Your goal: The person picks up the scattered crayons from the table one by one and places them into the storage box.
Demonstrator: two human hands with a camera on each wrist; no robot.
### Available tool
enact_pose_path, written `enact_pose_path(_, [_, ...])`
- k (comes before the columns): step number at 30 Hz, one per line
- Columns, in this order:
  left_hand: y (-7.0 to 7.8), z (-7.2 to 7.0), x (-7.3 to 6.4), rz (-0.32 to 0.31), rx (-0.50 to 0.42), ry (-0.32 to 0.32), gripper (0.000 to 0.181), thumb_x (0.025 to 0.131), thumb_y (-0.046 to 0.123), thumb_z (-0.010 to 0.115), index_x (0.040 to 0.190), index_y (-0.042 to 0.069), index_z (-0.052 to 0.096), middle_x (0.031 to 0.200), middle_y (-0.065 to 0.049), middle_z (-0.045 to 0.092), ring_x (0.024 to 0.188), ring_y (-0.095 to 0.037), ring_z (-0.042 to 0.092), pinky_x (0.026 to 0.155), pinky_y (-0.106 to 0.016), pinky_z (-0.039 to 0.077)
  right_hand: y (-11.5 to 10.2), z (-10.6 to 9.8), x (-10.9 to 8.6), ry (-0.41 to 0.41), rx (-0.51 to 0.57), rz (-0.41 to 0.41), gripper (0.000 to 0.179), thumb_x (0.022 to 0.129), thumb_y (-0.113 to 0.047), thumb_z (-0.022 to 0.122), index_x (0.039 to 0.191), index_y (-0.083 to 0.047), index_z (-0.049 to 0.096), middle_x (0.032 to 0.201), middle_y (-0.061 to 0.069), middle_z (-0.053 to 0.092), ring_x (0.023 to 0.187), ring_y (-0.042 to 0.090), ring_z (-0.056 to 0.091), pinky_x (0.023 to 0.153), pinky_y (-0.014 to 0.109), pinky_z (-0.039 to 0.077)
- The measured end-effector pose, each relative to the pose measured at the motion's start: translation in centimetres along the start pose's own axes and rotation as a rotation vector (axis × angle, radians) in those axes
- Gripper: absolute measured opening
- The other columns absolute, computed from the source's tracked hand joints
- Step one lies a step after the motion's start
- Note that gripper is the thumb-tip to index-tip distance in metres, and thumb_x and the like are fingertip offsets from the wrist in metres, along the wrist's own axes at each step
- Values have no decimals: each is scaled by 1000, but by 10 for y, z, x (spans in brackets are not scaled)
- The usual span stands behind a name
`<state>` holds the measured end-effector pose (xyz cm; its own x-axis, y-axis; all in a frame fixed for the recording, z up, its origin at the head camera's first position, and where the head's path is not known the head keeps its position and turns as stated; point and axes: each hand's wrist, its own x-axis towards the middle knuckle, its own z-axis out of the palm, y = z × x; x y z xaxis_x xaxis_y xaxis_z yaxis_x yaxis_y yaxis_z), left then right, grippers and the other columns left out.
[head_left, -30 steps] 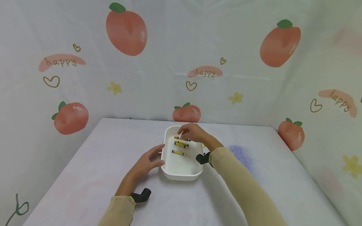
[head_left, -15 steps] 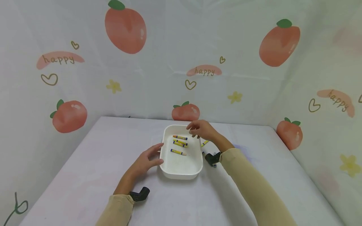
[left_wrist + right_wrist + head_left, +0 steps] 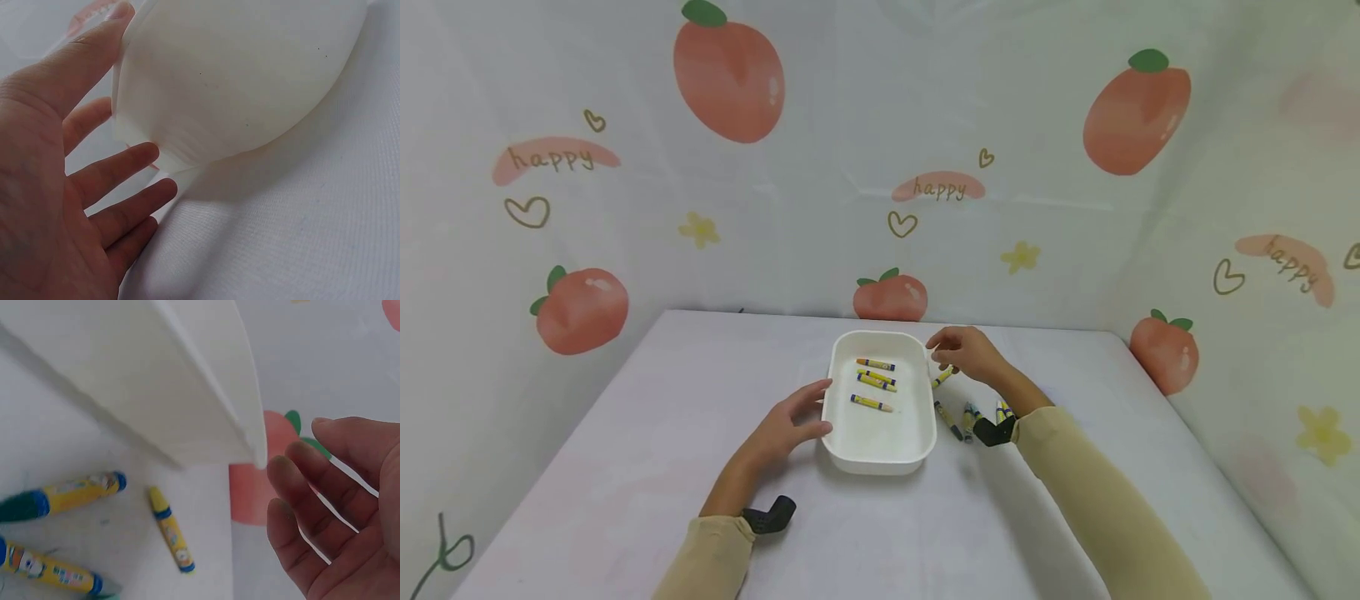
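Observation:
A white plastic tray [image 3: 880,440] stands mid-table with several wrapped crayons inside: an orange crayon [image 3: 877,365] at the back, two yellow ones close together, and a peach crayon [image 3: 871,404] nearer the front. My left hand [image 3: 782,429] is at the tray's left side, its thumb and spread fingertips right at the rim and wall. Past the right rim, my right hand [image 3: 973,357] hovers over the table with loosely bent fingers and nothing between them. A yellow crayon [image 3: 170,532] lies below it, beside the tray.
More crayons lie right of the tray, among them a dark green crayon [image 3: 62,499]; some are partly hidden by the right wrist camera [image 3: 995,431]. A printed cloth backdrop [image 3: 820,242] rises behind the table. Faint blue smudges mark the cloth at right.
My right hand has let go of the orange crayon in the tray and moved right, out past the rim. More of the loose crayons now show. The left hand stays at the tray.

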<state>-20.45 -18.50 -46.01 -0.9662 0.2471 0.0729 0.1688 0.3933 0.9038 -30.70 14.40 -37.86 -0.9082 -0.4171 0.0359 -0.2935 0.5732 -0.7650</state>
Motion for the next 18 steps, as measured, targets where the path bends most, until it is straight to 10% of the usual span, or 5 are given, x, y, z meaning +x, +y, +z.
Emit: enact_pose_path(18, [1, -1, -1, -1, 3, -7, 70, 86, 27, 74, 148, 21, 42, 142, -9, 50, 126, -30, 48, 106, -61, 28, 46, -10, -31, -14, -17, 115, 22, 92, -9, 65, 112, 0, 65, 95, 15, 67, 80, 31, 63, 64, 41, 53])
